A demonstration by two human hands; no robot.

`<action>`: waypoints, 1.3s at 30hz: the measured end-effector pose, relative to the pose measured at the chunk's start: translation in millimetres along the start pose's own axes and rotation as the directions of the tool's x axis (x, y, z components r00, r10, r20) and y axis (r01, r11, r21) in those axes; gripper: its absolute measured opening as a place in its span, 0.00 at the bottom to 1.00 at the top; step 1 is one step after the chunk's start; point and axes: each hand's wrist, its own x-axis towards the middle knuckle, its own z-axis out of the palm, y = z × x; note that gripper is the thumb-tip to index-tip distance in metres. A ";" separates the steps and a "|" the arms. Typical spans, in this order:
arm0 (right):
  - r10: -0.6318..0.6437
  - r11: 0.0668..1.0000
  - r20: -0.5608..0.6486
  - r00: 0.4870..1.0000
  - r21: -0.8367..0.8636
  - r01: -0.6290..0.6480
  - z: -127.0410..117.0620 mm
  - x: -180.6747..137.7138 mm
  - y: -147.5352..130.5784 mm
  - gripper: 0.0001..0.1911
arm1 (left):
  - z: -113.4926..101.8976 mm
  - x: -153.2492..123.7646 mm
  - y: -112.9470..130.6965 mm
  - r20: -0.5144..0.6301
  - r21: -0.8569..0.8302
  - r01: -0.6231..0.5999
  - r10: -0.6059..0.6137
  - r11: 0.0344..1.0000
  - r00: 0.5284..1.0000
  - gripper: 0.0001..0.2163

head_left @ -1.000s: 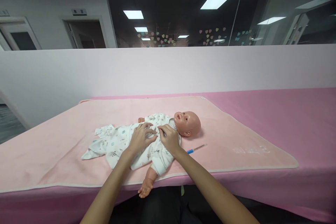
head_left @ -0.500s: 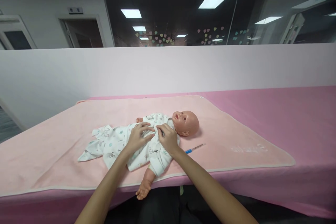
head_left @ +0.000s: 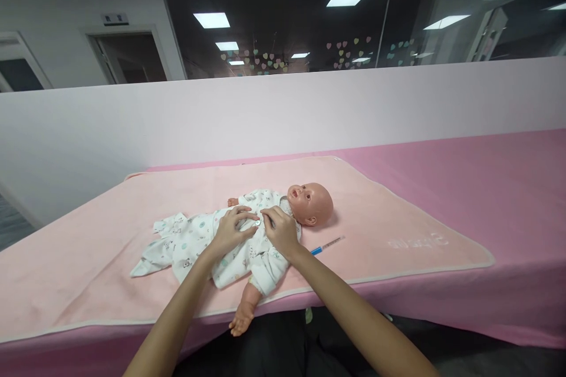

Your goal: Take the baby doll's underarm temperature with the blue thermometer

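A baby doll [head_left: 311, 203] lies on its back on a light pink blanket [head_left: 375, 218], head to the right. It wears a white printed onesie [head_left: 194, 241]. One bare doll arm [head_left: 245, 309] hangs over the table's near edge. My left hand [head_left: 230, 230] and my right hand [head_left: 280, 232] rest on the doll's chest, fingers pinching the onesie's front where the two sides meet. A thin syringe with a blue end [head_left: 327, 244] lies on the blanket just right of my right wrist.
The blanket covers a long table with a darker pink cloth [head_left: 508, 188]. A low white partition wall [head_left: 265, 118] runs behind it, with dark glass panels and heart stickers above. A doorway [head_left: 128, 59] stands at the back left.
The view has tilted and drifted slightly, so the doll sits a little higher and further left. Both hands stay on the onesie's chest with only small finger movements.
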 end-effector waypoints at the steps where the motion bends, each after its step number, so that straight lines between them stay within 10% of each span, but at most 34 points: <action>1: 0.006 1.000 -0.022 1.000 0.021 -0.006 0.2 0.0 1.0 0.12 | -5.1 -2.7 -0.1 0.041 -0.069 0.001 0.002 0.998 0.999 0.13; 7: -0.040 0.999 -0.070 0.997 -0.009 0.039 0.2 -2.2 2.5 0.14 | -20.5 -22.6 -4.8 0.030 -0.311 0.143 -0.141 0.940 0.990 0.15; 13: -0.300 0.888 0.401 0.866 -0.216 0.407 13.5 3.8 -29.8 0.11 | -0.4 -32.5 -0.4 -0.261 0.080 -0.049 0.069 0.996 0.963 0.08; 19: -0.110 0.969 0.296 0.949 -0.179 0.169 22.4 3.6 -46.1 0.08 | 1.9 -45.2 3.3 -0.344 0.263 -0.054 0.146 0.963 0.928 0.05; 39: -0.144 0.988 0.286 0.947 0.090 0.123 8.4 -5.0 -43.3 0.06 | 6.5 -65.2 9.1 -0.501 0.221 0.003 0.111 0.975 0.858 0.02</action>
